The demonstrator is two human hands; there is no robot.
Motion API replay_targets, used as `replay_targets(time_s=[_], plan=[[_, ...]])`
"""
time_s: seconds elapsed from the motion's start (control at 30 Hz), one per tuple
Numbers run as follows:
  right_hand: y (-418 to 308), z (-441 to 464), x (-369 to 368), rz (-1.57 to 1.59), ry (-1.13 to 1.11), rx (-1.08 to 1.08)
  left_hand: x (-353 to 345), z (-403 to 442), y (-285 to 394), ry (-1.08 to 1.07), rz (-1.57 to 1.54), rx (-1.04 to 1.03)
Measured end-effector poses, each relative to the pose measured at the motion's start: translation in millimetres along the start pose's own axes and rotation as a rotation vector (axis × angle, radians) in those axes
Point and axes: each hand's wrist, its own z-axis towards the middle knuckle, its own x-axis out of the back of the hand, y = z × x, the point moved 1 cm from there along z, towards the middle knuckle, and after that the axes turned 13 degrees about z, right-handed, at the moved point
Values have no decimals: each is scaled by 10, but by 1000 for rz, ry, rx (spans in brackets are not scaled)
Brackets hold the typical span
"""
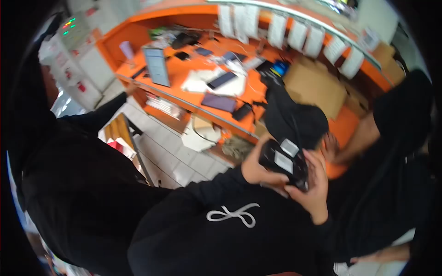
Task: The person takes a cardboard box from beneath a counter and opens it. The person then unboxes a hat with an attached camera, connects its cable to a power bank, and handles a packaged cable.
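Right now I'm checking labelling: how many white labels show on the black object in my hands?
2: one label near the middle of the black object, the other label at its far edge. Any underneath would be hidden.

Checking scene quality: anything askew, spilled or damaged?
Orange desk looks untidy: a dark flat device lies askew on loose white sheets. Blur hides fine detail, but no spill or damage shows.

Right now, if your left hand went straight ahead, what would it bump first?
The shiny black object with white labels, already in its grip; then probably the right hand, though depth is unclear.
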Motion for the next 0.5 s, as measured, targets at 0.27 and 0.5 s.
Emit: replay_targets(time_s=[0.27, 0.5], plan=[[-79, -205, 34, -135, -29, 131, -77, -119, 89, -188, -7, 76], [-51, -314, 129, -122, 14, 146, -237, -184, 42, -128, -38, -33]])
